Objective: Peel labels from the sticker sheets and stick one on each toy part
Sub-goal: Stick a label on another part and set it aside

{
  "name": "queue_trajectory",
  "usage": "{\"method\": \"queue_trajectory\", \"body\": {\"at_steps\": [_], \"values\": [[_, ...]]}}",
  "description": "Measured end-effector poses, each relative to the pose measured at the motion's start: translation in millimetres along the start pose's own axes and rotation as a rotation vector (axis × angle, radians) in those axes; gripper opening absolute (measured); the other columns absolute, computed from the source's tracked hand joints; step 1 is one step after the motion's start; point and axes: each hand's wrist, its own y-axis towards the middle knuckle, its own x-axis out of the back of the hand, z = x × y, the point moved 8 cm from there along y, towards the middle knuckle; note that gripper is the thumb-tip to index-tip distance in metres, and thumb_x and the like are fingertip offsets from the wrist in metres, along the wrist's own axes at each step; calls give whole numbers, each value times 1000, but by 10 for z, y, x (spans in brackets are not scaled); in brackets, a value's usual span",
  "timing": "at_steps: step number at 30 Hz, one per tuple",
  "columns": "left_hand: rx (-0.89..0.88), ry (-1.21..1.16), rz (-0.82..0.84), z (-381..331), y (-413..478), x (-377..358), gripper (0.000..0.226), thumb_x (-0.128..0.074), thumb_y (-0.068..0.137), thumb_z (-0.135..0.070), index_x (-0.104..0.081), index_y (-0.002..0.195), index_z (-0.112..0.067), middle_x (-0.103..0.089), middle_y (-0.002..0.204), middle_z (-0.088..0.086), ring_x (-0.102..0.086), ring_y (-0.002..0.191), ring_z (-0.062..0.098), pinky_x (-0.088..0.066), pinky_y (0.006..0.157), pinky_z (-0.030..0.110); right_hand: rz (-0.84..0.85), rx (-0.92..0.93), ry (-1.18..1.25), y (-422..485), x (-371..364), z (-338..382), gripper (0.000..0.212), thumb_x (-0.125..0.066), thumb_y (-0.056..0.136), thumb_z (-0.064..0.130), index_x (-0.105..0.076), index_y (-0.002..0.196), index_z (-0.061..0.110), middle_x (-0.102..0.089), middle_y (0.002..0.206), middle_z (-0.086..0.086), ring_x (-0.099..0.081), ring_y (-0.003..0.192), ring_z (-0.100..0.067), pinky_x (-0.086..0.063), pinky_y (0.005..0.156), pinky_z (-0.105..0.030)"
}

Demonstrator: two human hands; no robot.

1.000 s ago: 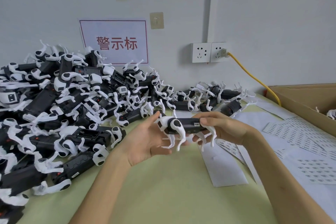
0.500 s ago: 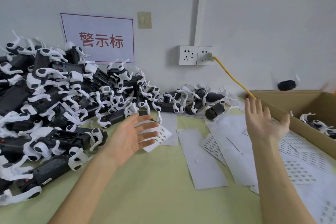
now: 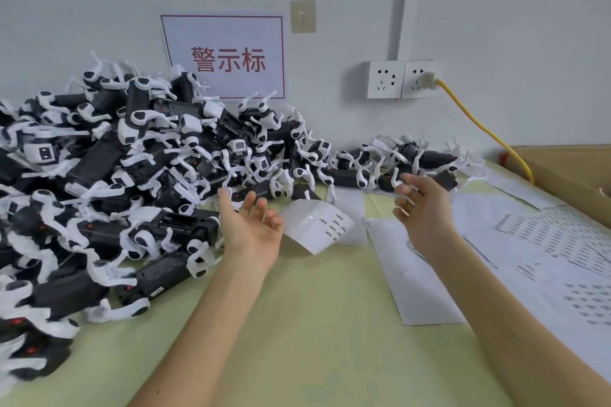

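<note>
My left hand is spread palm-up beside the toy pile, holding nothing. My right hand hovers loosely open; a curled sheet lies between them.

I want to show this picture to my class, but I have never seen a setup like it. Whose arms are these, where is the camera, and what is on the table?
No machine here: a person wears a camera on the head, so you look down along their own arms. The left hand and right hand are both open and hold nothing. On the pale green table lie a big pile of black-and-white toy parts at the left, a curled sticker sheet between the hands, and more sticker sheets at the right. A cardboard box stands at the far right. On the wall are a sign and sockets.
</note>
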Motion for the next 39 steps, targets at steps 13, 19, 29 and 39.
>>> {"method": "queue_trajectory", "body": {"at_steps": [13, 19, 29, 39], "values": [[-22, -19, -289, 56, -25, 264, 48, -42, 108, -49, -45, 73, -16, -40, 60, -2, -32, 41, 11, -31, 36, 14, 71, -1, -85, -112, -153, -118, 12, -54, 93, 15, -62, 85, 12, -52, 65, 2, -42, 54, -13, -34, 56, -24], [12, 131, -41, 157, -24, 73, 49, -41, 109, -46, -52, 73, -14, -41, 56, -2, -28, 35, 8, -19, 33, 20, 148, 48, -170, -145, -261, -124, 12, -57, 93, 15, -64, 83, 12, -54, 66, 1, -44, 55, -13, -37, 57, -25], [-195, 938, 698, 433, -416, -569, 49, -55, 96, -54, -79, 78, -16, -45, 57, -2, -25, 43, 8, -18, 42, 19, 356, 316, -431, -399, -598, -31, 21, -53, 98, 13, -73, 94, 15, -70, 82, -3, -60, 73, -16, -44, 70, -29], [-186, 1157, 757, 567, -443, -521, 48, -55, 93, -61, -76, 74, -22, -57, 60, 0, -35, 41, 9, -23, 40, 18, 526, 204, -374, -520, -753, -106, 32, -64, 88, 33, -70, 111, 11, -74, 98, -10, -69, 88, -20, -53, 80, -29]]}}
